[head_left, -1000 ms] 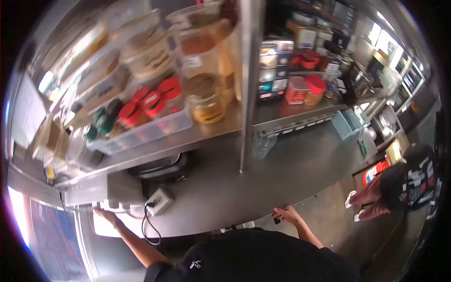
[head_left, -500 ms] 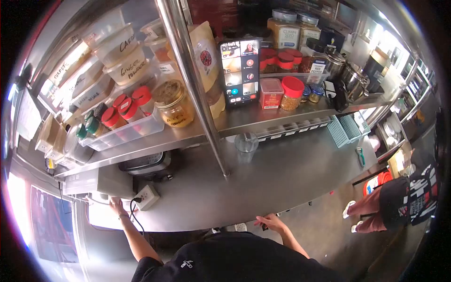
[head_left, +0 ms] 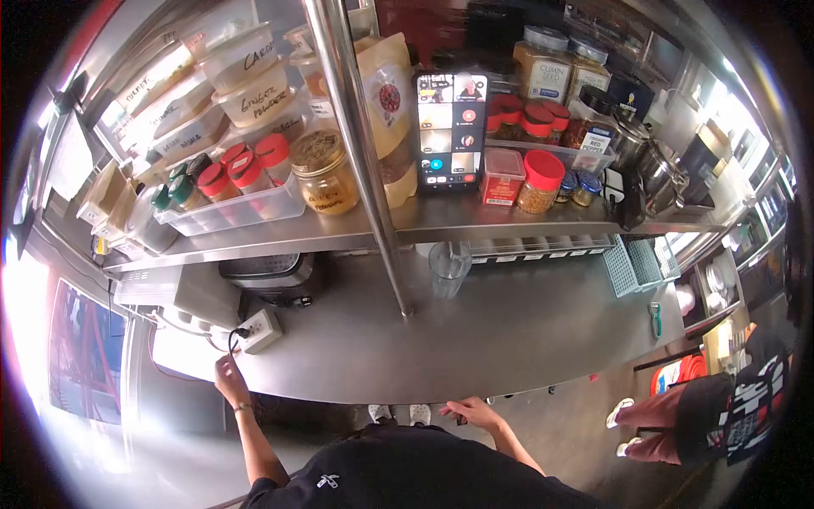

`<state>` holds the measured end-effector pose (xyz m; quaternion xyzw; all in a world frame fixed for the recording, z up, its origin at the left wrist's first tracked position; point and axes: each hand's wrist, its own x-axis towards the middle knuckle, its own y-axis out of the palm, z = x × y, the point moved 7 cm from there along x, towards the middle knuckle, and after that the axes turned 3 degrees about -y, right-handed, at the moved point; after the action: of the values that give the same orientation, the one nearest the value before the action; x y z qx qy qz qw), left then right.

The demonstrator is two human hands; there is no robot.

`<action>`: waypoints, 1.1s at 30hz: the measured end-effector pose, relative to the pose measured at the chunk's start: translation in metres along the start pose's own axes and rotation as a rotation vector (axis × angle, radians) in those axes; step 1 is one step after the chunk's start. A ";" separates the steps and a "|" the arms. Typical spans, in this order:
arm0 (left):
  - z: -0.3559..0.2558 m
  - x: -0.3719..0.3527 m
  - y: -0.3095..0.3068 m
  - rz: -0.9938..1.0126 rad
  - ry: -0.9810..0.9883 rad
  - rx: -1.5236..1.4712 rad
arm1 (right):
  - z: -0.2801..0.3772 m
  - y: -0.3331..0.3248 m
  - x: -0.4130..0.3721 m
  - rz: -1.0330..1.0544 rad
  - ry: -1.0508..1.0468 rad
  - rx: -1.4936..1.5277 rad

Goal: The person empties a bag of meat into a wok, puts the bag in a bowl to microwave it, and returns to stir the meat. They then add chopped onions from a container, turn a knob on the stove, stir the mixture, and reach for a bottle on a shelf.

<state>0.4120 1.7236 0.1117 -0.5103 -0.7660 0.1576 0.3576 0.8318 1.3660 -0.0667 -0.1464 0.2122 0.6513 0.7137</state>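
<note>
Right, a round, shiny steel post (head_left: 350, 127) rose mid-view, covering the left edge of a tan pouch (head_left: 393, 93) on the steel shelf (head_left: 441, 220). Below, on the grey steel counter (head_left: 517, 339), a clear tumbler (head_left: 449, 271) stood near the post's foot, with a turquoise mesh basket (head_left: 626, 270) and a green-handled peeler (head_left: 655, 321) farther right. A co-worker (head_left: 708, 416) in black top and reddish trousers stood beyond.

And the labels: GINGER POWDER on a pale plastic tub (head_left: 254, 103), CUMIN SEED on a tall jar (head_left: 545, 72), RED PEPPER on another jar (head_left: 596, 142); an upright black phone (head_left: 451, 131) showed a K.

Down to the hands: the left hand (head_left: 230, 379), forearm stretched forward, pinched narrow on a black cord (head_left: 232, 340) running to a white power-outlet box (head_left: 264, 332) on the counter's left end. The right hand (head_left: 476, 413) hung by the front edge, fingers curled around a small dark object (head_left: 460, 419), too small to make out.
</note>
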 end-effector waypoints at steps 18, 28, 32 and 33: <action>-0.054 -0.096 -0.005 0.228 0.082 0.030 | 0.080 0.056 0.010 0.497 0.016 -0.023; 0.095 -0.307 -0.064 0.517 -0.255 -0.015 | 0.094 0.228 0.061 1.109 0.167 -0.432; 0.210 -0.470 -0.158 0.359 -0.788 0.360 | 0.061 0.323 0.031 1.395 0.152 -0.706; 0.231 -0.525 -0.180 0.277 -0.914 0.332 | 0.046 0.347 0.024 1.457 0.120 -0.816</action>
<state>0.2452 1.2048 -0.1430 -0.4221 -0.7341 0.5305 0.0379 0.4939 1.4470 -0.0158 -0.2540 0.0390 0.9664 -0.0071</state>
